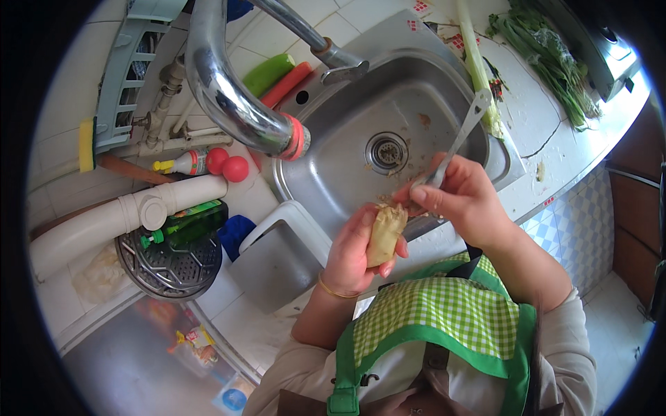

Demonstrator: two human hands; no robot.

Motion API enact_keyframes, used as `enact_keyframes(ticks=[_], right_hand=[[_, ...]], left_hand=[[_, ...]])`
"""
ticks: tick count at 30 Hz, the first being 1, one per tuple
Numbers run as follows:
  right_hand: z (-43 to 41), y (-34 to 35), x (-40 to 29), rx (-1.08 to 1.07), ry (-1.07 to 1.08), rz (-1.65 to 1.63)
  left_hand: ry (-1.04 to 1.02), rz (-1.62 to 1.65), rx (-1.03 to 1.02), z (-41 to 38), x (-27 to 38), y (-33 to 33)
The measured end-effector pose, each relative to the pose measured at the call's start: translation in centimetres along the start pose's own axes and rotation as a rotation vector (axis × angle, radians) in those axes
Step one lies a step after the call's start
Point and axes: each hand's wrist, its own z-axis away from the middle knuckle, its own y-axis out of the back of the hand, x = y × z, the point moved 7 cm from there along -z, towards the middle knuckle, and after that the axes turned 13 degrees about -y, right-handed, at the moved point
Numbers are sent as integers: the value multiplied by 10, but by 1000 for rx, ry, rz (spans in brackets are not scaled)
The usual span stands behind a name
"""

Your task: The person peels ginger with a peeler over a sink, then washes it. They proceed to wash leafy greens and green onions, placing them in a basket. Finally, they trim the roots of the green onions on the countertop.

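My left hand (349, 254) holds a stubby, pale yellow-brown root (384, 242), which looks like ginger, at the near edge of the sink. Its upper end is ragged and wet. Between the thumb and fingers of my right hand (465, 200) is a metal utensil (464, 131), apparently a spoon, its pierced handle pointing up and away. My fingers hide much of its lower end, which lies close to the root's ragged top. Below both hands, brown scraps lie scattered in the stainless steel sink (343, 130) and around its drain strainer (386, 153).
A chrome faucet (234, 99) arches over the sink's left side. Behind it lie a green vegetable (269, 75) and a carrot (286, 83). A leek-like stalk (473, 57) rests along the right rim, with leafy greens (551, 62) beyond. A grey bin (283, 260) stands left of my hands.
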Motion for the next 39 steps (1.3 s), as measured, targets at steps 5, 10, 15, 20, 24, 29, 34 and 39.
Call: enact_keyframes(ticks=[5, 10, 15, 20, 24, 29, 34, 39], right_hand=[[12, -24, -8, -56, 132, 425], [0, -3, -2, -130, 105, -35], [11, -29, -14, -54, 207, 526], [-3, -9, -1, -131, 51, 43], [2, -24, -3, -31, 87, 407], [0, -3, 0, -72, 1, -27], [18, -24, -18, -89, 212, 499], [6, 3, 1, -47, -95, -41]], left_hand=[[-47, -84, 39, -5, 1, 7], [-23, 76, -153, 0, -3, 6], [-36, 36, -17, -6, -3, 10], [134, 367, -130, -1, -20, 12], [132, 297, 64, -2, -21, 14], [-68, 208, -257, -4, -14, 7], [-353, -463, -87, -7, 13, 11], [-537, -856, -53, 0, 34, -4]])
